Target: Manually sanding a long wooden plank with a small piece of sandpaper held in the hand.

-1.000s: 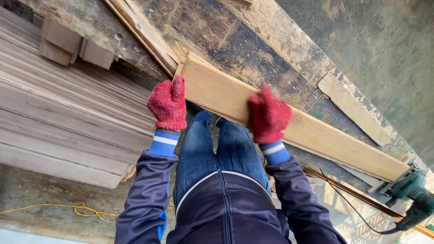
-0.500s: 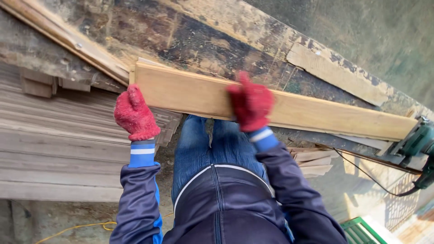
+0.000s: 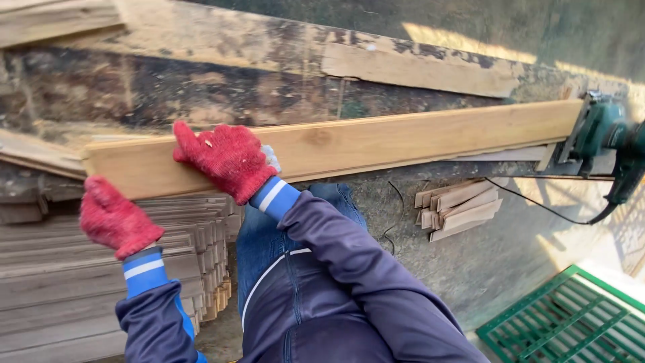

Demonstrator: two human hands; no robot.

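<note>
I have one long pale wooden plank (image 3: 376,144) lying across the rough, dark-stained wooden surface (image 3: 201,74), and I take that plank as my landmark. My right hand (image 3: 225,161), in a red knitted glove with a blue and white cuff, lies over the plank near its left end; the fingers curl across the top face and the thumb side wraps the near edge, so this grip is clenched on the plank. My left hand (image 3: 115,218), in a matching red glove, is just below the plank's left end, curled into a loose fist. It seems to be just off the plank's near edge, and I cannot tell whether this grip is closed on anything.

At the plank's far right end sits one green power tool (image 3: 601,131), touching the end of the wood, with a black cord (image 3: 537,205) trailing down from it. Beyond the plank, further up the surface, lies one shorter, flat pale board (image 3: 420,70). Below the plank's left half is one large stack of thin grey wooden slats (image 3: 74,296), too many to count. Below its right half lies one small bundle of short wood offcuts (image 3: 460,208) on the concrete floor (image 3: 484,275); I make out about five or six. Well below the plank's right end, one green metal grate (image 3: 571,323) lies on that floor.
</note>
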